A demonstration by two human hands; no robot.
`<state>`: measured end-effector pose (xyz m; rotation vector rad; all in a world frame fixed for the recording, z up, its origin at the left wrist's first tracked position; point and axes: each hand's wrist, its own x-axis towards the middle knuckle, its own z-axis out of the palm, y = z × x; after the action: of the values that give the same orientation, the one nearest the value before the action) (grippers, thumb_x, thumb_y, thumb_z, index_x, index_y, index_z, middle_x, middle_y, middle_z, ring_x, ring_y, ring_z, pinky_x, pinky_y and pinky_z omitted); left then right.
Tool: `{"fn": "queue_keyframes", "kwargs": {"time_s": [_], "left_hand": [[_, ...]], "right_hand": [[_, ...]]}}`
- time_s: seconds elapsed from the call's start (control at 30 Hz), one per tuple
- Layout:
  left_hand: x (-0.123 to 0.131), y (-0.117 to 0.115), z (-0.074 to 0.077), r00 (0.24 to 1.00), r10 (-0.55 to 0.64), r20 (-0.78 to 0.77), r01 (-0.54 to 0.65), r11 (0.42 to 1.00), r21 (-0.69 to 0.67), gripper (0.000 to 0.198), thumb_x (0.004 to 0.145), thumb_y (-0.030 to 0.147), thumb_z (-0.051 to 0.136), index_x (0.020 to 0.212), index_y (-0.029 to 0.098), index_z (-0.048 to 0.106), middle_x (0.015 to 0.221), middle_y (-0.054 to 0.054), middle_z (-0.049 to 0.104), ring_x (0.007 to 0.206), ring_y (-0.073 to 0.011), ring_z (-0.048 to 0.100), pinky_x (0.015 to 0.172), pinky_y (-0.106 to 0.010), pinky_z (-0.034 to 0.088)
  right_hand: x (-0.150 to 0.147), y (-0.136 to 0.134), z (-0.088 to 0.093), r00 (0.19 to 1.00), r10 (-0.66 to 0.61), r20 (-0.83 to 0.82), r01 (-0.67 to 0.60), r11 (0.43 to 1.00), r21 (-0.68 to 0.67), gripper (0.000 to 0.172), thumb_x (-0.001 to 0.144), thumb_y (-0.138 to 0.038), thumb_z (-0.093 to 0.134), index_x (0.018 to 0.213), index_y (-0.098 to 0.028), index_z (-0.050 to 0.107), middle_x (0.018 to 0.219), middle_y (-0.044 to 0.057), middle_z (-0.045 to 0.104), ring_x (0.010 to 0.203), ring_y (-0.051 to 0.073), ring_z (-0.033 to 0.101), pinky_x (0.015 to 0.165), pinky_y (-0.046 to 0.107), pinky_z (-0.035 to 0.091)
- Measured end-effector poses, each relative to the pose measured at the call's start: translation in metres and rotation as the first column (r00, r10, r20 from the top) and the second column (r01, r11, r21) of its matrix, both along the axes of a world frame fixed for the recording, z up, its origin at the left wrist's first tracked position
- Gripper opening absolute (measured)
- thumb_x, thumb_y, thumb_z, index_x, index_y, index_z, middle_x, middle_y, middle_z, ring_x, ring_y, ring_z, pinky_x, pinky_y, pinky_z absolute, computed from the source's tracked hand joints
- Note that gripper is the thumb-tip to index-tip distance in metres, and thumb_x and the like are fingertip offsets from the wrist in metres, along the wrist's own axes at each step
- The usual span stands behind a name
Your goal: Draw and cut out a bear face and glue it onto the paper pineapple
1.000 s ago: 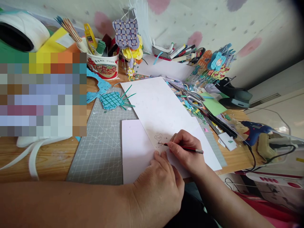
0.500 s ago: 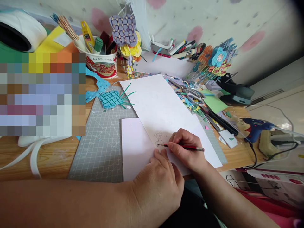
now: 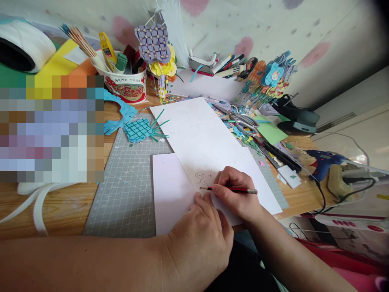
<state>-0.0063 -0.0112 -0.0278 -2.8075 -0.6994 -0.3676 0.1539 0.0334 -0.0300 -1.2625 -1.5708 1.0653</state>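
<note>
Pinched in my right hand (image 3: 234,190) is a red-and-black pencil (image 3: 243,190), its tip touching a white sheet of paper (image 3: 197,134). Beside the tip is a small pencil drawing (image 3: 199,177) of a round-eared figure. My left hand (image 3: 203,229) lies on the lower edge of the paper, fingers stretched forward and holding nothing, the fingertips just below the drawing. Under the sheet, turned at an angle, is a second white sheet (image 3: 167,190). Both rest on a grey cutting mat (image 3: 124,194).
Left of the paper lie blue-green paper cutouts (image 3: 139,129) and a paper noodle cup (image 3: 133,87) of tools. Scissors (image 3: 246,123), a black-handled cutter (image 3: 282,156) and paper scraps lie to the right. A blue glue gun (image 3: 325,160) sits at the table's right edge. Part of the left is pixelated.
The pencil tip has moved slightly down the sheet, and the lines below the figure's head have grown. My left hand stays on the paper; the whole view has shifted a little.
</note>
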Motion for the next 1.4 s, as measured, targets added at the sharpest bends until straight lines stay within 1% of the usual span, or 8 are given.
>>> {"fn": "queue_keyframes", "kwargs": {"time_s": [0.3, 0.43, 0.53, 0.63, 0.73, 0.87, 1.0, 1.4], "left_hand": [[0.0003, -0.0008, -0.0006, 1.000, 0.005, 0.000, -0.005, 1.000, -0.014, 0.039, 0.080, 0.030, 0.064, 0.108, 0.004, 0.065, 0.112, -0.035, 0.066, 0.094, -0.0444, 0.069, 0.064, -0.043, 0.050], [-0.0005, -0.0002, -0.0010, 1.000, -0.005, 0.015, 0.005, 1.000, -0.009, 0.038, 0.079, 0.031, 0.065, 0.106, 0.004, 0.066, 0.111, -0.036, 0.066, 0.093, -0.0459, 0.069, 0.062, -0.043, 0.051], [-0.0009, -0.0004, -0.0021, 1.000, -0.001, 0.008, 0.001, 1.000, -0.019, 0.038, 0.080, 0.031, 0.065, 0.107, 0.005, 0.065, 0.111, -0.035, 0.066, 0.094, -0.0452, 0.069, 0.063, -0.044, 0.051], [-0.0012, -0.0001, -0.0030, 1.000, 0.002, -0.007, -0.002, 0.999, -0.033, 0.037, 0.082, 0.032, 0.064, 0.108, 0.005, 0.064, 0.111, -0.035, 0.066, 0.095, -0.0440, 0.069, 0.064, -0.043, 0.052], [-0.0014, 0.0009, -0.0018, 0.999, -0.006, -0.031, 0.005, 0.999, -0.045, 0.037, 0.084, 0.031, 0.064, 0.109, 0.005, 0.063, 0.112, -0.035, 0.065, 0.096, -0.0431, 0.069, 0.064, -0.044, 0.052], [-0.0014, 0.0020, 0.0009, 0.998, -0.024, -0.051, 0.022, 0.999, -0.045, 0.034, 0.084, 0.030, 0.063, 0.107, 0.005, 0.064, 0.110, -0.036, 0.066, 0.093, -0.0441, 0.070, 0.063, -0.043, 0.053], [-0.0009, 0.0015, -0.0011, 1.000, -0.002, 0.002, 0.002, 0.999, -0.034, 0.034, 0.081, 0.031, 0.065, 0.105, 0.006, 0.065, 0.107, -0.037, 0.066, 0.093, -0.0466, 0.070, 0.062, -0.043, 0.053], [-0.0010, 0.0006, -0.0007, 1.000, 0.004, -0.013, -0.005, 0.999, -0.046, 0.035, 0.082, 0.030, 0.064, 0.107, 0.006, 0.064, 0.108, -0.036, 0.066, 0.093, -0.0446, 0.070, 0.062, -0.043, 0.054]], "right_hand": [[-0.0002, -0.0004, -0.0007, 1.000, -0.025, 0.000, 0.025, 1.000, 0.008, 0.023, 0.077, -0.020, 0.064, 0.062, -0.023, 0.047, 0.056, -0.003, 0.054, 0.052, 0.013, 0.047, 0.048, 0.028, 0.036], [0.0010, -0.0005, -0.0006, 1.000, -0.011, 0.011, 0.011, 1.000, 0.011, 0.023, 0.077, -0.020, 0.064, 0.062, -0.023, 0.047, 0.055, -0.003, 0.054, 0.052, 0.013, 0.046, 0.048, 0.028, 0.035], [0.0019, 0.0006, -0.0004, 0.996, -0.092, 0.008, 0.091, 0.995, 0.042, 0.023, 0.076, -0.018, 0.063, 0.060, -0.023, 0.047, 0.054, -0.003, 0.053, 0.051, 0.013, 0.044, 0.049, 0.028, 0.035], [0.0022, 0.0029, 0.0001, 0.983, -0.183, 0.018, 0.182, 0.981, 0.061, 0.021, 0.076, -0.018, 0.063, 0.060, -0.023, 0.049, 0.053, -0.003, 0.054, 0.053, 0.014, 0.048, 0.052, 0.029, 0.038], [0.0019, 0.0048, 0.0002, 0.972, -0.228, 0.050, 0.225, 0.972, 0.069, 0.021, 0.075, -0.020, 0.064, 0.061, -0.023, 0.050, 0.054, -0.003, 0.055, 0.054, 0.014, 0.049, 0.053, 0.029, 0.039], [0.0017, 0.0053, -0.0010, 0.971, -0.228, 0.077, 0.222, 0.972, 0.075, 0.020, 0.077, -0.022, 0.065, 0.062, -0.023, 0.051, 0.057, -0.003, 0.056, 0.054, 0.014, 0.049, 0.053, 0.029, 0.039], [0.0013, 0.0049, -0.0020, 0.972, -0.218, 0.085, 0.212, 0.974, 0.081, 0.020, 0.078, -0.022, 0.065, 0.063, -0.023, 0.051, 0.057, -0.002, 0.056, 0.055, 0.014, 0.050, 0.053, 0.029, 0.040], [-0.0010, 0.0054, 0.0006, 0.968, -0.227, 0.103, 0.218, 0.972, 0.090, 0.021, 0.077, -0.022, 0.064, 0.061, -0.022, 0.051, 0.055, -0.003, 0.055, 0.053, 0.013, 0.047, 0.049, 0.027, 0.037]]}}
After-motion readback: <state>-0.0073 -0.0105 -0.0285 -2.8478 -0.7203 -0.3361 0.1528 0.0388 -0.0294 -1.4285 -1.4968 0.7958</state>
